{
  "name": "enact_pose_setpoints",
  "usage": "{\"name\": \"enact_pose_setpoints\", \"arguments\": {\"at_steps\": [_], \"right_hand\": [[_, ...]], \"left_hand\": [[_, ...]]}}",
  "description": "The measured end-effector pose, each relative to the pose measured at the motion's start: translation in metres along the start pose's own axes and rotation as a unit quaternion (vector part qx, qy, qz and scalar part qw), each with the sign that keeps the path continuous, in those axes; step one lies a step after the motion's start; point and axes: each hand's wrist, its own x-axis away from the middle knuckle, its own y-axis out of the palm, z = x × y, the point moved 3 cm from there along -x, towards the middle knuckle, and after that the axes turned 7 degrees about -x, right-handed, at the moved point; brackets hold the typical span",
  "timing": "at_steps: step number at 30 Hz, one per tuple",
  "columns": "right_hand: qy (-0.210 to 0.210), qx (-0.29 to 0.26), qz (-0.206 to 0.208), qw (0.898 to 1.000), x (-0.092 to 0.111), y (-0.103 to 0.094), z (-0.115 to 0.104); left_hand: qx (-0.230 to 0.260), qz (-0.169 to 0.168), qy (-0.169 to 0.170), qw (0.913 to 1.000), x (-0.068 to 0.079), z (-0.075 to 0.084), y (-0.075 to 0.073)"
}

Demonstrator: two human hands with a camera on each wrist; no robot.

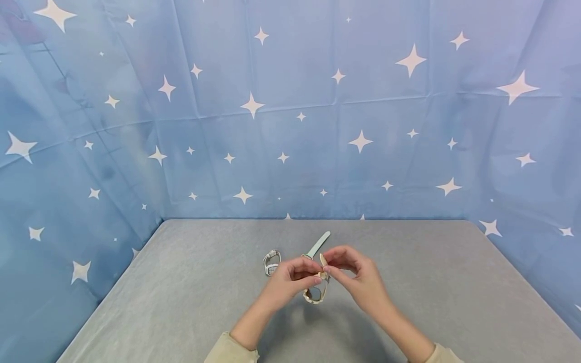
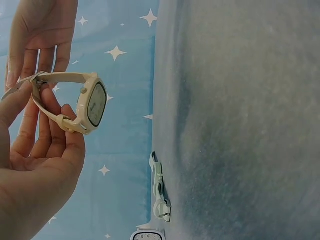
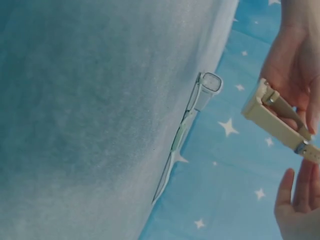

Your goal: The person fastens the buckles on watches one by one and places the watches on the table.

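A cream wristwatch hangs between both hands above the table, its strap closed in a loop and its dial lowest in the head view. My left hand pinches the strap beside the buckle with thumb and fingers. On the other side, my right hand pinches the strap's free end between thumb and forefinger. The left wrist view shows the squarish dial facing away from the palm. Fingers hide part of the strap near the buckle.
Just beyond the hands, a pale green watch lies on the grey table, partly covered by the left hand. A white watch with its strap looped rests left of it. Behind the table hangs a blue star-patterned curtain.
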Motion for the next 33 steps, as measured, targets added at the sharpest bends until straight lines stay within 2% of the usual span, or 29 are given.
{"name": "enact_pose_setpoints", "arguments": {"at_steps": [33], "right_hand": [[-0.011,0.024,0.001,1.0,0.0045,-0.0032,0.0012]], "left_hand": [[-0.001,-0.003,0.007,1.0,0.0002,0.0003,0.0016]]}}
